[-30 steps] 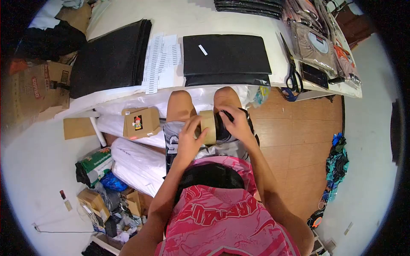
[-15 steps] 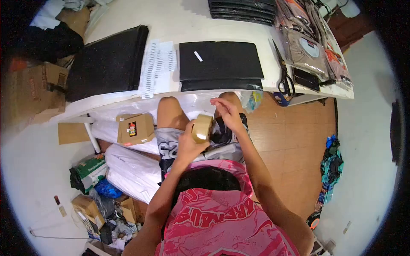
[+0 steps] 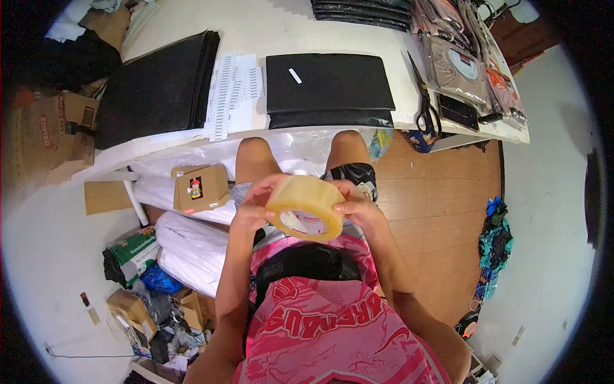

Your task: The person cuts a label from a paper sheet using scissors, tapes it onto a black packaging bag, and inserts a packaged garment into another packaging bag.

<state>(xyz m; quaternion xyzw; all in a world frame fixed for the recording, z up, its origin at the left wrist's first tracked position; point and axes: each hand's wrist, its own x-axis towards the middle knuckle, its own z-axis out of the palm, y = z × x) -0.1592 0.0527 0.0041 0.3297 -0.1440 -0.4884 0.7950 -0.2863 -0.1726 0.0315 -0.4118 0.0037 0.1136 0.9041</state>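
The roll of tape (image 3: 307,198) is being held up in the air, off the desk (image 3: 268,32), out in front of the middle of its near edge. It is looking thick and full, so I am guessing it is a bit heavy. It is seeming hard and round, not easy to break, but its smooth, shiny outside may be slippery. The left and right sides are looking like good spots to hold, with a thumb on the flat rim.

The left hand (image 3: 254,205) is gripping the left side, its fingers curling round the back and its thumb pressing by the front. The right hand (image 3: 358,206) is gripping the right side much the same way. The fingers of both hands are opening just as wide as the roll needs.

From the left, a small brown box (image 3: 201,189) is lying below the desk. Up on the desk, a black stack (image 3: 157,89) is lying near the left end. Next to it, white label sheets (image 3: 233,89) are poking a little past the near edge. A flat black bag (image 3: 329,86) is lying along the middle of that edge, with a white strip (image 3: 294,75) on top. Scissors (image 3: 427,115) are lying to its right, then wrapped clothes (image 3: 457,67) near the right edge. The knees (image 3: 256,153) are sticking out between the roll and the desk, partly in the way.
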